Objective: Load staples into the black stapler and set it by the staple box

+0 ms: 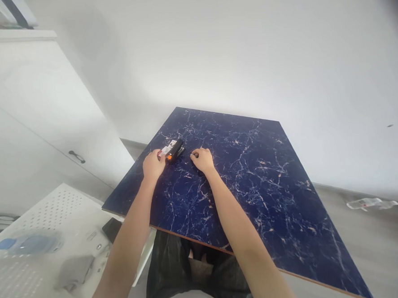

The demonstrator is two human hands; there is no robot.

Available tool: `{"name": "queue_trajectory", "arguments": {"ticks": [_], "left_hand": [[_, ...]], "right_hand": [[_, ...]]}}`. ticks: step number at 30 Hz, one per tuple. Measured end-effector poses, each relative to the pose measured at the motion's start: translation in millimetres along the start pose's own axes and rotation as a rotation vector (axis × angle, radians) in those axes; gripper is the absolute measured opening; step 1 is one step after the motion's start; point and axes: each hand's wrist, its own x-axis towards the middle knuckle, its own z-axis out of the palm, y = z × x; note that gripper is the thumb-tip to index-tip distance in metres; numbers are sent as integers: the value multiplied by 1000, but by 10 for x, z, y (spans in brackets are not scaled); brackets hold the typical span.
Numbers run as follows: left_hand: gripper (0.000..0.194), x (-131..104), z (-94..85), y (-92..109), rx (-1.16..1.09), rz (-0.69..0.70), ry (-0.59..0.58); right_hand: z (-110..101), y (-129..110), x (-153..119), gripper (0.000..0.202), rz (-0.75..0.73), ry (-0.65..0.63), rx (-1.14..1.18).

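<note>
A black stapler [176, 151] with an orange mark near its rear end lies on the dark blue marbled table [241, 178]. My left hand [153, 164] grips the near end of the stapler, thumb on the side facing me. Beside the stapler, on its far left side, shows a white piece with red and dark print [168, 148]; whether it is a card or a small box I cannot tell. To the right of the stapler, my right hand [203, 159] rests low over the tabletop, fingers curled into a pinch. What sits between those fingertips is too small to make out.
On the left stands a white perforated surface [59, 204] bearing a clear bottle with a blue cap [32, 243], a grey cloth-like item [76, 269] and a dark flat object [111, 228]. A white cabinet [41, 113] rises behind it. Clear plastic [371, 203] lies on the floor at right.
</note>
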Motion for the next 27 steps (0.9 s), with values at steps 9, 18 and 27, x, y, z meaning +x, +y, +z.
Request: {"name": "queue_trajectory", "arguments": {"ticks": [9,18,27], "left_hand": [[34,71,-77,-171,175,-198,59],[28,71,-73,-101,131,-43,-58],[36,42,23,26,58,69,111]], "right_hand": [[25,26,-4,18,-28,6,7],[-10,-12,-11,18,-35,21,30],[16,54,4,30,23,51,282]]}}
